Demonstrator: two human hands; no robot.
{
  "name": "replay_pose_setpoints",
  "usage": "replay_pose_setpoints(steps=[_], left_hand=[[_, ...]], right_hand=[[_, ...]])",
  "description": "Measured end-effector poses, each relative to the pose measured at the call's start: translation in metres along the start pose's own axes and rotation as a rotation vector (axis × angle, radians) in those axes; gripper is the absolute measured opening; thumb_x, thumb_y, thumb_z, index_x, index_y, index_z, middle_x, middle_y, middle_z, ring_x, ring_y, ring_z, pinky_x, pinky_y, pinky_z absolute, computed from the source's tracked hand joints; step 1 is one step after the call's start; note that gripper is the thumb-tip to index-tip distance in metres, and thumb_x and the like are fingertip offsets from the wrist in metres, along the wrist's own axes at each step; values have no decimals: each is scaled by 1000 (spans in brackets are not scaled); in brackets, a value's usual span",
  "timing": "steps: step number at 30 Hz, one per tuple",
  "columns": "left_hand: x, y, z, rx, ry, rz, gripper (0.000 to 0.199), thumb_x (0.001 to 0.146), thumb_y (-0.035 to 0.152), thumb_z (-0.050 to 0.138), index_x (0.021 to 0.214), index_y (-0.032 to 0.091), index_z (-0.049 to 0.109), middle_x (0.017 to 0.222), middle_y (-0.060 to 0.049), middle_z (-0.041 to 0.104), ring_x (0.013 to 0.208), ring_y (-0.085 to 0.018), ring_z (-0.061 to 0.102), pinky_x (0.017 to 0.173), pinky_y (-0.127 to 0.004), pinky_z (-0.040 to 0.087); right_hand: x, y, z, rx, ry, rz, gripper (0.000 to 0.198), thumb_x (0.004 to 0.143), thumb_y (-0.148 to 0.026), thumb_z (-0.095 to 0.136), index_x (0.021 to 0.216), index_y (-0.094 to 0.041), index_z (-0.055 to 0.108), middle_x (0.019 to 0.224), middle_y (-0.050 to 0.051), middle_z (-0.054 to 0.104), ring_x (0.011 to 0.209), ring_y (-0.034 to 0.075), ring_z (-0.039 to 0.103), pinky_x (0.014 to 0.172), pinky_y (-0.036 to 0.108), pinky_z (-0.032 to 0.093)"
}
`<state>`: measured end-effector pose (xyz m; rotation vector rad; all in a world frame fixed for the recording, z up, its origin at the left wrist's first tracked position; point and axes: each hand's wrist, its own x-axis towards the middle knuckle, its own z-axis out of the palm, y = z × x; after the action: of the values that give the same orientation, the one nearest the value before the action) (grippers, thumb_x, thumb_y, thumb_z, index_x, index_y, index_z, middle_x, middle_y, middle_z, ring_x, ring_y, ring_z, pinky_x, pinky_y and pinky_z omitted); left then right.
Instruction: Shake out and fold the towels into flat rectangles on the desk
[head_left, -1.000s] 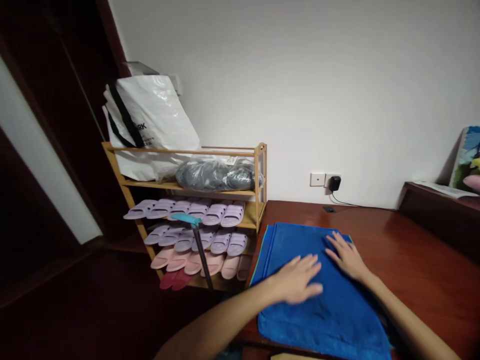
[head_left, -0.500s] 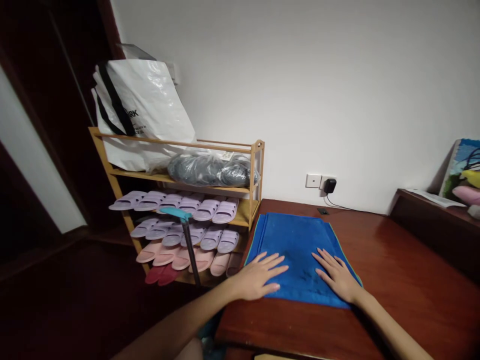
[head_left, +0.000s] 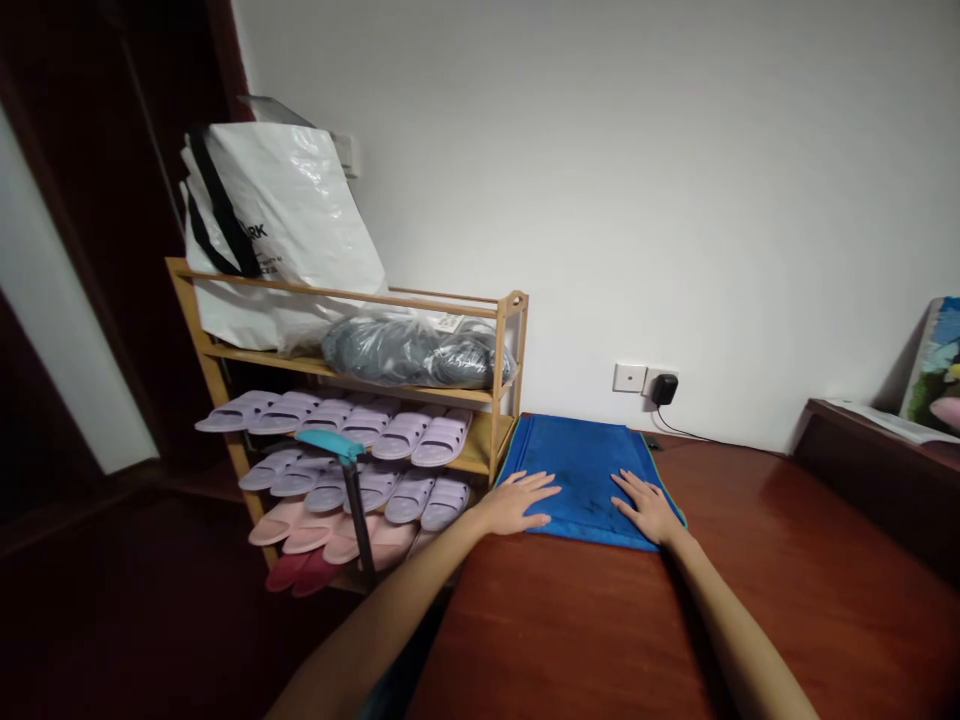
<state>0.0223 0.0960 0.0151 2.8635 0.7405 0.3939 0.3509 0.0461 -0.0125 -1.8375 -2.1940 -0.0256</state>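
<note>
A folded blue cloth [head_left: 581, 455] with a thin green edge and some dark stains lies flat on the reddish-brown wooden table [head_left: 585, 630], its far side close to the wall. My left hand [head_left: 517, 503] rests open on the cloth's near left corner, fingers spread. On the near right part, my right hand [head_left: 645, 507] lies open too, palm down with fingers apart. Both hands press on the cloth without gripping it.
Left of the table stands a wooden shoe rack [head_left: 420, 390] with purple, pink and red slippers, a plastic-wrapped grey bundle [head_left: 420, 350] and a white bag [head_left: 292, 210]. A blue-topped pole handle [head_left: 349, 450] rises before it. A black plug adapter [head_left: 664, 389] sits in the wall.
Both hands and the blue cloth have slid forward across the table toward the wall. More bare wood shows in front of the cloth, and the view has shifted slightly.
</note>
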Motion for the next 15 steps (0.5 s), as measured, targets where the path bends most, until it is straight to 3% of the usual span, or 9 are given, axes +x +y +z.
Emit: replay_pose_setpoints(steps=[5, 9, 12, 15], left_hand=[[2, 1, 2, 52, 5, -19, 56, 90, 56, 43, 142, 36, 32, 150, -2, 28, 137, -22, 26, 110, -43, 16], [2, 1, 4, 97, 4, -30, 56, 91, 56, 41, 142, 35, 30, 151, -3, 27, 137, -21, 25, 110, -43, 17], [4, -2, 6, 105, -3, -22, 57, 92, 55, 40, 143, 34, 29, 151, -3, 26, 138, -21, 24, 110, -44, 17], [6, -6, 9, 101, -5, -14, 57, 91, 56, 40, 143, 34, 29, 151, -2, 26, 138, -21, 23, 110, -44, 16]], right_hand=[[-3, -2, 2, -31, 72, 94, 53, 92, -52, 27, 136, -27, 41, 145, 5, 35, 136, 18, 27, 109, 45, 21], [-30, -21, 1, -62, 151, 230, 51, 94, -38, 20, 136, -18, 43, 143, 13, 35, 134, 24, 30, 108, 52, 20], [-78, -44, -4, -70, 144, 239, 50, 93, -35, 22, 137, -19, 41, 145, 11, 32, 135, 23, 29, 107, 49, 24], [-155, -63, -14, -58, 86, 209, 48, 94, -40, 24, 138, -26, 39, 145, 5, 33, 135, 18, 28, 106, 43, 29]])
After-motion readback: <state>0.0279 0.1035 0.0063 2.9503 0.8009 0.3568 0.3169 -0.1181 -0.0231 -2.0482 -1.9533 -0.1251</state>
